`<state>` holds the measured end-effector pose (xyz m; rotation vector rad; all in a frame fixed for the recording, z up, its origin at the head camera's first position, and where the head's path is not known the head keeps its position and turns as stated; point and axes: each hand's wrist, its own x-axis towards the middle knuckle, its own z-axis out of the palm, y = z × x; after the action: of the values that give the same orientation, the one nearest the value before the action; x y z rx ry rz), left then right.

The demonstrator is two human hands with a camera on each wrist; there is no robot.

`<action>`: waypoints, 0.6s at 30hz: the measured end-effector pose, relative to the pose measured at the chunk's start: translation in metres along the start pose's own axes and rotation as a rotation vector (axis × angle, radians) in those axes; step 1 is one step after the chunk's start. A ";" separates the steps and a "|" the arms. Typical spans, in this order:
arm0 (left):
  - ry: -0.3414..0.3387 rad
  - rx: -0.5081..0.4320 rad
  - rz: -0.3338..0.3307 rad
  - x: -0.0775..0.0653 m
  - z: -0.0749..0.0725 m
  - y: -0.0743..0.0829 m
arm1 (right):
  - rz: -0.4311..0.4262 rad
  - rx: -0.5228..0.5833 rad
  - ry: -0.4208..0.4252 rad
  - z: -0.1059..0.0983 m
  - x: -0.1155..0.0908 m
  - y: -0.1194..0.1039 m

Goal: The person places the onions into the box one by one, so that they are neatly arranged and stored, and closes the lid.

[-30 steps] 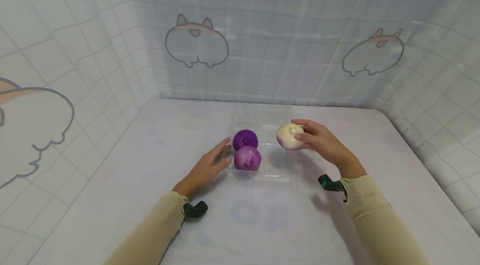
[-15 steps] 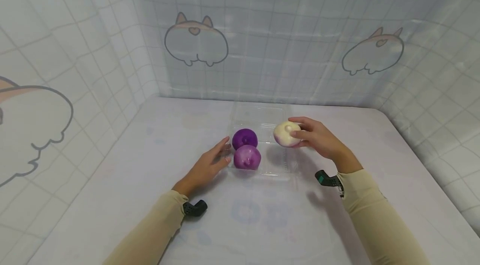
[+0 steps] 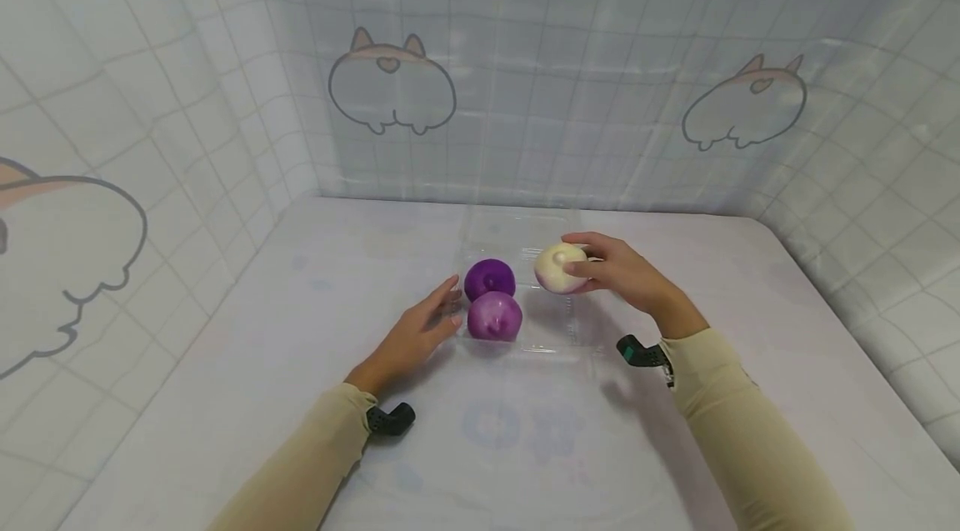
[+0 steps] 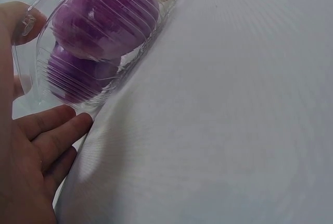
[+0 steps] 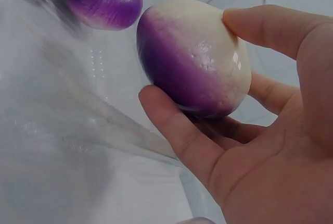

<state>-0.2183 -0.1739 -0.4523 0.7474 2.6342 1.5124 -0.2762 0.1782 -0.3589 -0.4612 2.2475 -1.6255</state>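
Observation:
Clear of the tray, my right hand (image 3: 618,271) holds a cream turnip (image 3: 558,268) with a purple crown between thumb and fingers. The right wrist view shows the same turnip (image 5: 195,60) gripped at its sides. Two purple turnips, a darker one (image 3: 490,279) behind a lighter one (image 3: 495,316), sit in the left side of a clear plastic clamshell box (image 3: 547,339). Beside that box's left wall is my left hand (image 3: 412,335), fingers extended. Its fingertips (image 4: 83,122) rest at the wall in the left wrist view, the thumb higher up.
The box's transparent lid (image 3: 521,229) lies folded back toward the rear. A white patterned cloth (image 3: 360,264) covers the table. Tile-print curtains (image 3: 570,81) enclose the back and both sides. A black wrist camera (image 3: 390,419) is strapped on each sleeve.
My right hand has carried the cream turnip leftward, over the right part of the box. The left hand and the two purple turnips have stayed in place.

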 end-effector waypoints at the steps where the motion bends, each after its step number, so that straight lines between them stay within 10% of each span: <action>1: -0.001 -0.001 -0.001 0.000 0.000 0.000 | 0.001 -0.006 0.000 0.001 0.001 0.000; 18: -0.006 0.000 -0.024 -0.002 -0.001 0.003 | 0.066 -0.041 0.070 0.006 0.009 -0.002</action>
<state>-0.2157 -0.1737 -0.4497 0.7159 2.6296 1.5016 -0.2813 0.1686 -0.3599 -0.3410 2.3252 -1.5884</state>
